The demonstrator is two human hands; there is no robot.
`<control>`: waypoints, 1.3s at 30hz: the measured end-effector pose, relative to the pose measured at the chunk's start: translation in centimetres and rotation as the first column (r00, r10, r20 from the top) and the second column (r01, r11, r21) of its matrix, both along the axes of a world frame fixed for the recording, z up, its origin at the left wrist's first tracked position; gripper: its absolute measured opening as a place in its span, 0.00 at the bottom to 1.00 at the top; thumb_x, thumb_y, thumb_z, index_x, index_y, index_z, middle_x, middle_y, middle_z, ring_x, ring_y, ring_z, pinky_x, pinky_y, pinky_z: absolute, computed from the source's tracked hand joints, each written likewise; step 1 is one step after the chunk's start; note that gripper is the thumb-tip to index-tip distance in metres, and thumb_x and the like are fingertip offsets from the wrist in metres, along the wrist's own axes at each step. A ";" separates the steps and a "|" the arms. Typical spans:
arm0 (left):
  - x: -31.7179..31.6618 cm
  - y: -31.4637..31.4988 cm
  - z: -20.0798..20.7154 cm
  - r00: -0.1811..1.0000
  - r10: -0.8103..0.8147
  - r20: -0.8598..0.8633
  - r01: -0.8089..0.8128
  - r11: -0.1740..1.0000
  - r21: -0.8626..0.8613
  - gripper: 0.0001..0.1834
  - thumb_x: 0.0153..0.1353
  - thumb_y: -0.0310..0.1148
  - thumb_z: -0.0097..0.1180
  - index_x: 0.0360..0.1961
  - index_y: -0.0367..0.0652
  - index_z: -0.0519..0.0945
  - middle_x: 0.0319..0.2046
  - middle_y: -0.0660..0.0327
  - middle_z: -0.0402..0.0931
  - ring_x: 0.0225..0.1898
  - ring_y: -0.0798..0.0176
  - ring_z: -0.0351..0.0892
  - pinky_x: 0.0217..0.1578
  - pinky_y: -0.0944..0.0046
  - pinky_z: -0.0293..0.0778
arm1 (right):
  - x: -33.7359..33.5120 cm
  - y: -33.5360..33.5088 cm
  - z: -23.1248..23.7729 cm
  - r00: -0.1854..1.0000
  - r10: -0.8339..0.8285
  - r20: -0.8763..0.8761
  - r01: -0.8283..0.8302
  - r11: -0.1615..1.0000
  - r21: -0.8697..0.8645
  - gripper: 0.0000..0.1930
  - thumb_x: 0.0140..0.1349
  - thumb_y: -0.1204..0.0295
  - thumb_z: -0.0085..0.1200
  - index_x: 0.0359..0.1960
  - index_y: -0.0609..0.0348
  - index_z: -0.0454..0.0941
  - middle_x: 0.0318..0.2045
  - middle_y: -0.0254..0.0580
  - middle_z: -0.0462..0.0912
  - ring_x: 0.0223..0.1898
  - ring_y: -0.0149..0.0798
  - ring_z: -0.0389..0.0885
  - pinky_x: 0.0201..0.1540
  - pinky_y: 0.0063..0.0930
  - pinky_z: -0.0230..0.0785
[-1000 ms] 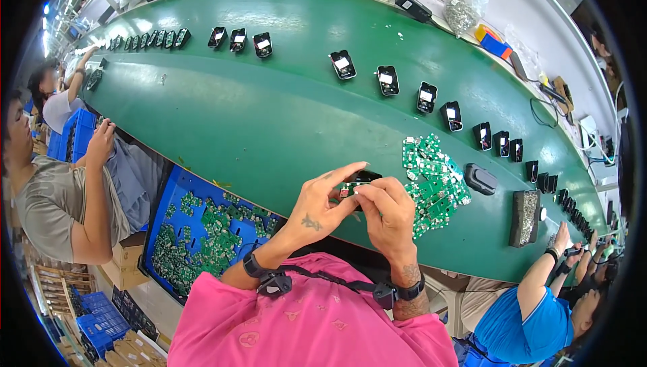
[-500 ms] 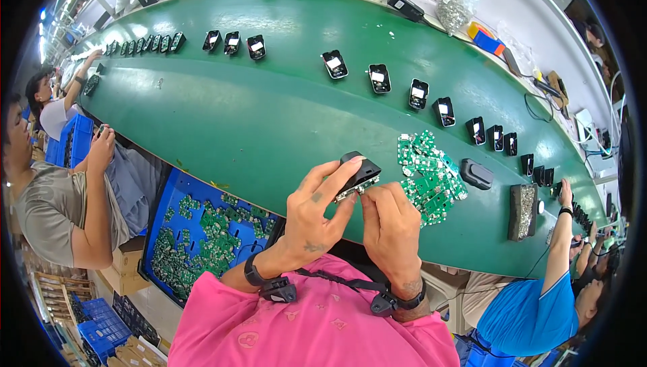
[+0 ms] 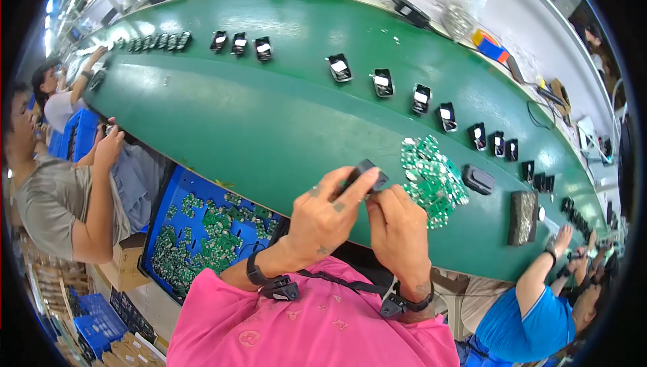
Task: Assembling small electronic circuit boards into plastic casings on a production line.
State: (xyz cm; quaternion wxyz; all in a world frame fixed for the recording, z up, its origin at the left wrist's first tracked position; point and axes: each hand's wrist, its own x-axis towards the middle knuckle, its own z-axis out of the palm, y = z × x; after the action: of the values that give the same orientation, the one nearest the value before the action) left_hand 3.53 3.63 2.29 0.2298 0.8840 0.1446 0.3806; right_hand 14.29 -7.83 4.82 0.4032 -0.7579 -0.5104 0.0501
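Note:
Above the near edge of the green bench, my left hand (image 3: 322,213) is closed around a small black plastic housing (image 3: 364,171). Its fingers lie along the housing's side and top. My right hand (image 3: 397,229) presses against the housing's right end, thumb and fingertips pinched together. Whatever those fingertips grip is hidden. The inner side of the housing faces away from view. Just right of my hands lies a heap of green circuit boards (image 3: 435,181) on the bench. Next to the heap is a black oblong case (image 3: 478,179).
A spaced row of open black housings, one a black housing (image 3: 383,82), crosses the bench (image 3: 256,121). A dark block-like holder (image 3: 523,218) stands at right. Below the bench's near edge, a blue bin (image 3: 176,195) holds more boards. Co-workers sit at both sides.
The housing has tilted in my hands, hiding the board edge that showed beneath it. The co-worker at right has drawn a hand back toward the bench's near edge.

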 end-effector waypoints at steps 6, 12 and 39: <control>0.1 -0.9 -1.0 0.998 -0.059 -0.027 0.058 0.998 -0.031 0.29 0.55 0.21 0.58 0.60 0.52 0.80 0.46 0.53 0.77 0.33 0.56 0.84 0.30 0.61 0.82 | 0.0 -1.0 -0.1 0.999 -0.003 -0.047 0.001 0.999 -0.047 0.02 0.62 0.81 0.54 0.36 0.65 0.75 0.28 0.53 0.76 0.30 0.58 0.77 0.31 0.47 0.67; -0.4 -1.1 -1.5 0.993 -0.055 -0.100 0.038 0.986 -0.163 0.33 0.51 0.22 0.63 0.62 0.53 0.78 0.44 0.51 0.78 0.28 0.56 0.81 0.29 0.61 0.81 | -0.3 -0.4 -2.0 0.992 -0.088 -0.095 0.089 0.996 0.004 0.03 0.61 0.80 0.56 0.32 0.67 0.75 0.26 0.52 0.76 0.27 0.55 0.76 0.31 0.41 0.66; 0.1 0.0 -1.8 0.959 -0.244 0.144 0.264 0.589 -0.764 0.33 0.55 0.21 0.60 0.64 0.45 0.71 0.42 0.55 0.83 0.31 0.67 0.80 0.35 0.64 0.78 | -0.8 -1.3 -5.7 0.657 0.046 -0.753 0.351 0.865 0.359 0.04 0.64 0.81 0.57 0.31 0.69 0.77 0.29 0.37 0.77 0.26 0.26 0.77 0.25 0.20 0.70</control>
State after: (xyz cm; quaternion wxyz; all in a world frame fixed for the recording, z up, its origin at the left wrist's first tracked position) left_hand 3.66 3.60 0.48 0.6412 0.7051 0.1639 0.2547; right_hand 13.54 -9.11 -0.92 0.7502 -0.5898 -0.2303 0.1907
